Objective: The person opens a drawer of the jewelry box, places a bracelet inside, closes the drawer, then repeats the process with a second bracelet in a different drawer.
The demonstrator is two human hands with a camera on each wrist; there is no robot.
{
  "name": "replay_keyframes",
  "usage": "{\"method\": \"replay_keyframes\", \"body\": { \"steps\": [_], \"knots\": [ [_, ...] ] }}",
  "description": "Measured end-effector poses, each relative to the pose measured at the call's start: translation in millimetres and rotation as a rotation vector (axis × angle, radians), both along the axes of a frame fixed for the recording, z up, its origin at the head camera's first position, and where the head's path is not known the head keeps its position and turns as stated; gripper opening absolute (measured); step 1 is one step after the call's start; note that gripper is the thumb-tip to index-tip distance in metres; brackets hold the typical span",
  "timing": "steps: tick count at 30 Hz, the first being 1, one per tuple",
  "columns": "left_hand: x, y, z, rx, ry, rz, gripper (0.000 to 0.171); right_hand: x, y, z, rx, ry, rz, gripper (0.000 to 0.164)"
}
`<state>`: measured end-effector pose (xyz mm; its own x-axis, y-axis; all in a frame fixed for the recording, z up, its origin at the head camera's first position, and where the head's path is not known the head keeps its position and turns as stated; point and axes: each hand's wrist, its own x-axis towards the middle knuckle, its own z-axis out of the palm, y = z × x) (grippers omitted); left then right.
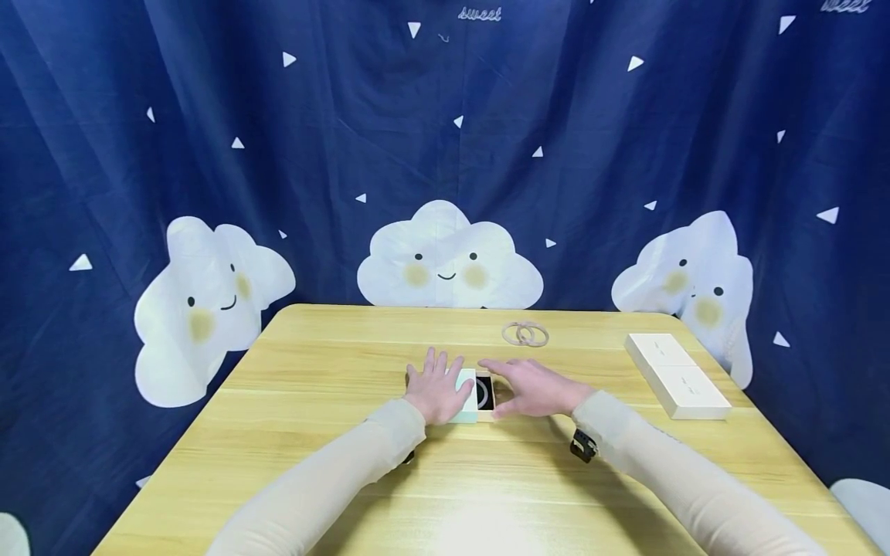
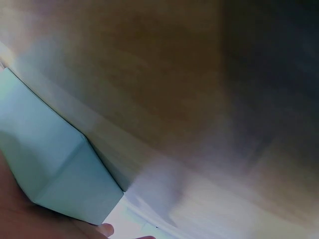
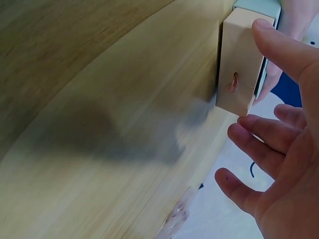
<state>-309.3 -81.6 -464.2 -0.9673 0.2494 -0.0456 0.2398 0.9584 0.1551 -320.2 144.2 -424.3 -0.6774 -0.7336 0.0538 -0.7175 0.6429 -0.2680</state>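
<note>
A small box with a mint-green sleeve (image 1: 470,418) lies on the table, its pale pink drawer (image 3: 240,62) pulled partly out to the right. Inside the drawer, a light ring-shaped bangle (image 1: 483,393) sits on a black insert, partly covered by the sleeve. My left hand (image 1: 438,390) rests over the sleeve with its fingers spread. My right hand (image 1: 535,388) grips the drawer across its width, the thumb at the near edge and fingertips at the far edge. In the right wrist view, a small ribbon pull (image 3: 234,82) shows on the drawer's front.
Two thin pinkish rings (image 1: 525,334) overlap toward the back of the wooden table (image 1: 334,347). A long white box (image 1: 676,376) with two lid panels lies near the right edge. Behind the table hangs a dark blue curtain (image 1: 320,154) with clouds.
</note>
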Motion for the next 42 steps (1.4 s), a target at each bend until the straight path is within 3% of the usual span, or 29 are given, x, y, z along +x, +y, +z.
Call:
{"method": "replay_keyframes", "body": {
  "steps": [42],
  "knots": [
    [-1.6, 2, -1.2, -0.025, 0.005, 0.001, 0.070, 0.9, -15, -5.9, -0.042, 0.012, 0.005, 0.093]
  ]
}}
